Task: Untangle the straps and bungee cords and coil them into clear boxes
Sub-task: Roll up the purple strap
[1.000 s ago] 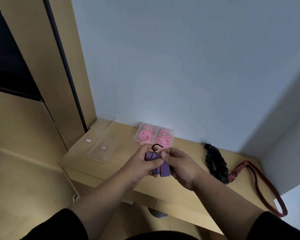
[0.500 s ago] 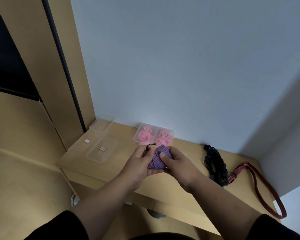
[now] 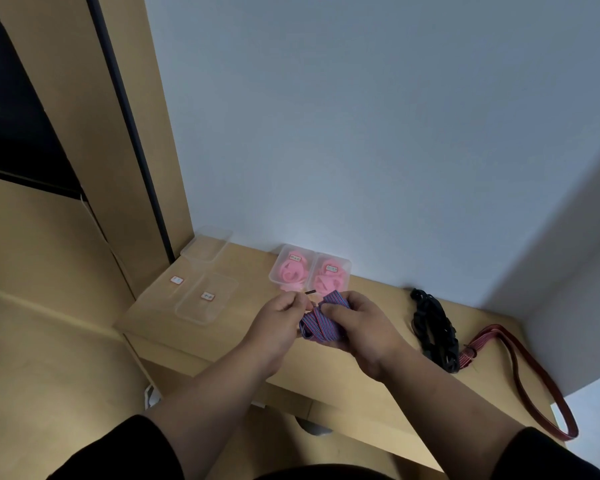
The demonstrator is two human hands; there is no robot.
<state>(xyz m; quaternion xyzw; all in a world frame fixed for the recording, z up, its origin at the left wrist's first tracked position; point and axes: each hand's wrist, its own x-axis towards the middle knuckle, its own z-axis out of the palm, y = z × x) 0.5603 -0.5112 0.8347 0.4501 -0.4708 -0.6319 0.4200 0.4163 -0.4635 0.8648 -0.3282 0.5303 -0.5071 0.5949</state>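
Pale wall [image 3: 361,133], wooden desk [image 3: 243,341]; left grip [image 3: 274,323] pinches hook, right grip [image 3: 357,327] clasps striped strap [image 3: 321,323].

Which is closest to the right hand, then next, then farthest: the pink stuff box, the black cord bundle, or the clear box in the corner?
From the right hand:
1. Pink-filled box, just behind it.
2. Black cord bundle, to its right.
3. Corner clear box, far left by the wall.
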